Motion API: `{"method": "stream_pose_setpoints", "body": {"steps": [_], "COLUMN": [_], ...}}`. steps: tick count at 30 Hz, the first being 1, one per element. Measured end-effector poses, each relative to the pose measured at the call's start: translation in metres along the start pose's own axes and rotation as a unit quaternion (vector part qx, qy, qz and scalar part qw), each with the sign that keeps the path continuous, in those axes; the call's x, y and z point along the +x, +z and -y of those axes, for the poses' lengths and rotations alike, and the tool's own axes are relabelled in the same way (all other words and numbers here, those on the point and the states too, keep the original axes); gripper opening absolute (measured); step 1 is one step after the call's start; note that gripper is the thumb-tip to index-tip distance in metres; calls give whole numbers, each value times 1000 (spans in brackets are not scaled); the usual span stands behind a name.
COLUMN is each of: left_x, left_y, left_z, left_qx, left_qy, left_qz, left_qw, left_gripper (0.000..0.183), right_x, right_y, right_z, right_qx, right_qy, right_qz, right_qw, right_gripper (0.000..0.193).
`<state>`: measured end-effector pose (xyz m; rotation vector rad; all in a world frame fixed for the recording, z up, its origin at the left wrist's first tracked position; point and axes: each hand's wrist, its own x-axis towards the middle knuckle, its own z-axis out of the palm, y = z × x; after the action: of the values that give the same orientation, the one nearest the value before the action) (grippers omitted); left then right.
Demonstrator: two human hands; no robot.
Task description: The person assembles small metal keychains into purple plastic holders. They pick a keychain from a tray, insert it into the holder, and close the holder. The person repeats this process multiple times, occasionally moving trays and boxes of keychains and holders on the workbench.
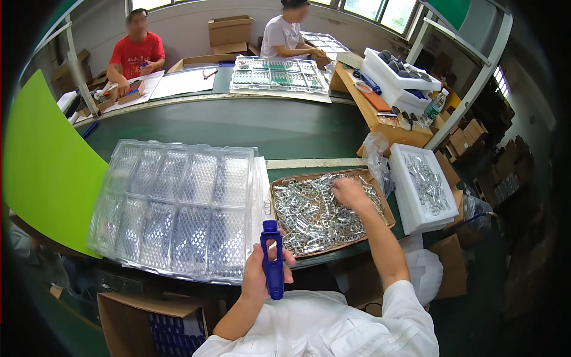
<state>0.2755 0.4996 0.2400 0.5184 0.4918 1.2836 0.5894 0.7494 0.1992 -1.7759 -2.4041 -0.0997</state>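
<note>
Presently my left grip point(256, 278) is closed around a dark-blue plastic handle point(275, 279) with an oblong window near its top, held upright before my white shirt. Low on my left, an open brown cardboard box point(122, 324) contains more blue plastic pieces. Just ahead, on the dark-green worktop point(281, 173), a shallow brown cardboard tray point(391, 219) is heaped with silvery metal clips point(306, 208). My right grip point(351, 193) dips into the heap's far side, fingers bent downward; I cannot tell whether they have hold of a clip. Left of that tray lies a clear plastic case point(178, 274) divided into two rows of compartments; to its right, a white plastic bin point(433, 224) carries more metal pieces. Beyond runs a dark-green belt point(226, 126). Farthest off sit a person in a red shirt point(138, 55) and another in a white shirt point(278, 35).
</note>
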Motion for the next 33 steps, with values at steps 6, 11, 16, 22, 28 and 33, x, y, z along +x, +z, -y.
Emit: {"method": "stream_pose_setpoints", "body": {"steps": [6, 11, 16, 22, 28, 33], "left_x": [3, 2, 3, 7, 9, 11], "left_y": [-5, -2, -1, 2, 0, -1], "left_z": [2, 17, 30, 35, 42, 44], "left_qx": [-13, -34, -29, -2, -51, -52], "left_qy": [-11, -68, -123, -128, -133, -115], "left_qz": [22, 48, 85, 76, 53, 20], "left_qw": [1000, 996, 988, 989, 988, 992], "left_gripper": [82, 83, 76, 74, 68, 58], "right_x": [-30, -40, -50, -62, -72, -85], "right_y": [27, 5, -19, -43, -48, -48], "right_z": [9, 15, 2, -12, -14, -1], "right_qx": [-17, 82, 296, 608, 644, 652], "right_qy": [-42, -20, 147, 156, 180, 151], "right_qz": [-94, -158, -106, -90, -103, -161], "right_qw": [995, 984, 938, 773, 736, 726], "right_gripper": [13, 11, 14, 15, 17, 15]}}
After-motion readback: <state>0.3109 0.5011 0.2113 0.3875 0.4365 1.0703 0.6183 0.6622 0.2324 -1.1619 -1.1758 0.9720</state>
